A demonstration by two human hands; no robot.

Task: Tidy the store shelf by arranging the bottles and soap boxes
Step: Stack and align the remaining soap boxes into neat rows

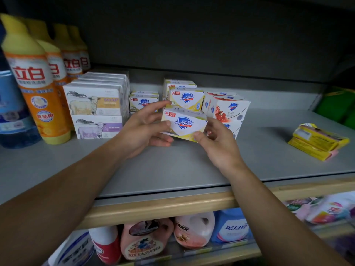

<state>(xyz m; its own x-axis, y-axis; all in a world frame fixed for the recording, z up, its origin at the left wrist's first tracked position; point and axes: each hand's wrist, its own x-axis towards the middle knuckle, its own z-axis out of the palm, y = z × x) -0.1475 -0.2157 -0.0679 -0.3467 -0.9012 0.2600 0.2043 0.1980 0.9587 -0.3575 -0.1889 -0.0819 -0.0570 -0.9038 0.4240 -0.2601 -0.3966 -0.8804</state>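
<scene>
both hands, left hand (143, 129) and right hand (217, 143), gripped one yellow safeguard soap box (184, 124) by its ends, probably to square it with the far safeguard stack (185, 97).

A shop: shelf (192, 166) stocked with price-stickered soap boxes (184, 96).

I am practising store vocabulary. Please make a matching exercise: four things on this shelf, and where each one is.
Things:
1. yellow Safeguard box
2. orange detergent bottle
3. sheep soap boxes
4. yellow wrapped packs

Places:
A. far right of the shelf
B. held in both hands
C. stacked right of the orange bottles
D. front left, standing upright

Pairs: 1-B, 2-D, 3-C, 4-A
</scene>
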